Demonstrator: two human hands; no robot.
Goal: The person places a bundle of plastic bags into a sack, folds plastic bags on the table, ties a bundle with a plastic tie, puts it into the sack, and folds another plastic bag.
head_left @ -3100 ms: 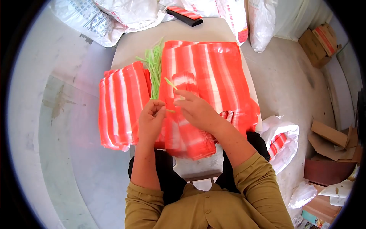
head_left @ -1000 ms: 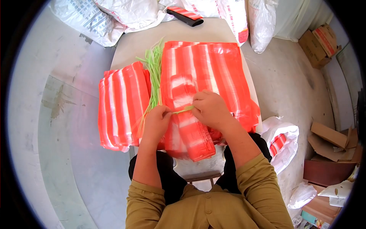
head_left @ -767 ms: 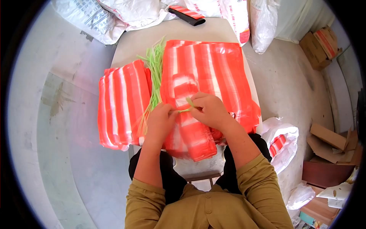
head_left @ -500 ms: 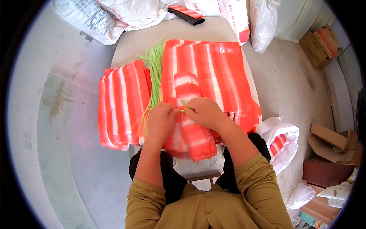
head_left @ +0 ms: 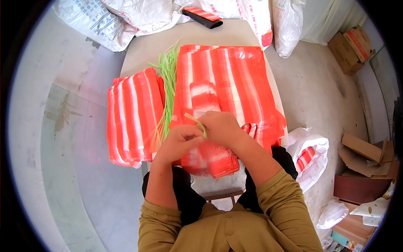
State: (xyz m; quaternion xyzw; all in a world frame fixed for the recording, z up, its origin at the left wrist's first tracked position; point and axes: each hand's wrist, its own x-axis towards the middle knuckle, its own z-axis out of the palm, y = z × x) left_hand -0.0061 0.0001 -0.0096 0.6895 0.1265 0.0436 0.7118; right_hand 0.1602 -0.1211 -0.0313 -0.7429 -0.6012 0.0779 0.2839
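This looks like a packing workshop or storeroom, with stacks of red-and-white striped plastic bags and a bundle of green plastic strips on a table, bulging printed sacks along the far side, and cardboard boxes standing about the stained bare floor on the right

The person wore an olive-brown shirt and black trousers.
The creased sleeves ended partway down the forearms in banded edges; small round buttons, close to the cloth in tone, sat one above another down the front.
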